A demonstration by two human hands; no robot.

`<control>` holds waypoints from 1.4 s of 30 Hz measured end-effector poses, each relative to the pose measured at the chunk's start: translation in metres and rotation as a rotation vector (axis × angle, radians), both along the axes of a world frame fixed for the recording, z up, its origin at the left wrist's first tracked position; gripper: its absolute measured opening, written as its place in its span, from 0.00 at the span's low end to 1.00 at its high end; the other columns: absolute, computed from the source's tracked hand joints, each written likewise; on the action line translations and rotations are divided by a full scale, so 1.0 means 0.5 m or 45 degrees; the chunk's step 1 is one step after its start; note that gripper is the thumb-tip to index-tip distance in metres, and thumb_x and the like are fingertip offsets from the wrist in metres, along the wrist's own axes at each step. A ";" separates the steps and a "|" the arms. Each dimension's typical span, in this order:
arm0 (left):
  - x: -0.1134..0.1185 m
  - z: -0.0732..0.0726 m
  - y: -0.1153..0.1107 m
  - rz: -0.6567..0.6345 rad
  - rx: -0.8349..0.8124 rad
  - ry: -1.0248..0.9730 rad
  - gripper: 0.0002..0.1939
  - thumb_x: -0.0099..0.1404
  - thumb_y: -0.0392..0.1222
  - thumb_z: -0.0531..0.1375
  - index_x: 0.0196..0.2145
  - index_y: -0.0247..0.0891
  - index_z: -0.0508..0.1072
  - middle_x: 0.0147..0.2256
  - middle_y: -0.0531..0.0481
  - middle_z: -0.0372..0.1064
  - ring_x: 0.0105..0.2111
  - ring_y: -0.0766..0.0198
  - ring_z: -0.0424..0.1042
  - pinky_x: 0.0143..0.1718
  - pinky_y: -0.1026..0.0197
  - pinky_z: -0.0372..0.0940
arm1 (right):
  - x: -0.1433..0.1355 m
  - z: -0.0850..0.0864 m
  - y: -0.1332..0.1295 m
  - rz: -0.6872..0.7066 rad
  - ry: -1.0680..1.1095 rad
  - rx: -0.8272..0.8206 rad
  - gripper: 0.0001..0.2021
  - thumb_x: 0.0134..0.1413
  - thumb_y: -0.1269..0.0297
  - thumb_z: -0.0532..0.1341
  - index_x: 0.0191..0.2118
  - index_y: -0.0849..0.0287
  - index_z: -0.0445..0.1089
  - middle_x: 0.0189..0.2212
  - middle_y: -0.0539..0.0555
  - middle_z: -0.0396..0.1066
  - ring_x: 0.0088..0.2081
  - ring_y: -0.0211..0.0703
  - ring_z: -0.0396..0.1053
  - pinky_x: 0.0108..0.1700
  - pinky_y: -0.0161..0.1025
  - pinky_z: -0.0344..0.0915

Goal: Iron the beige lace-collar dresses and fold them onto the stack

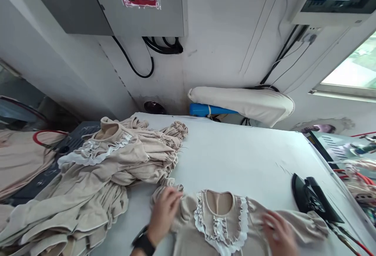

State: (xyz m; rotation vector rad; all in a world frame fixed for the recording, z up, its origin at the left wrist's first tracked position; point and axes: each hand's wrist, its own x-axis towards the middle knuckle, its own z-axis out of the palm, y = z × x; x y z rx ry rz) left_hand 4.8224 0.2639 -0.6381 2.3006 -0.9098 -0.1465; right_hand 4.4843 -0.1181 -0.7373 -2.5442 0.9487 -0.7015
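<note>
A beige garment (219,228) with white ruffled trim round its neckline lies spread on the white table at the bottom centre. My left hand (166,209), with a dark watch on the wrist, is at the sleeve on the left side, fingers pointing forward; whether they pinch the cloth is unclear. On the other side, my right hand (278,232) is over the right sleeve near the shoulder, smeared by motion. The right sleeve stretches out toward a black iron (314,199) standing on the table.
A heap of similar beige garments (117,166) covers the table's left side. Behind the white table (235,150) are a padded white board (243,99) and a blue roll (211,110). A cord and red hose run from the iron. Grey cabinet (147,9) on the wall.
</note>
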 end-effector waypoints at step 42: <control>-0.083 -0.096 -0.587 -0.235 0.450 0.447 0.04 0.62 0.42 0.66 0.37 0.44 0.79 0.37 0.54 0.76 0.39 0.60 0.71 0.45 0.57 0.57 | 0.185 -0.002 0.067 0.400 0.270 -0.067 0.35 0.69 0.62 0.54 0.76 0.44 0.42 0.74 0.49 0.54 0.72 0.54 0.57 0.73 0.61 0.55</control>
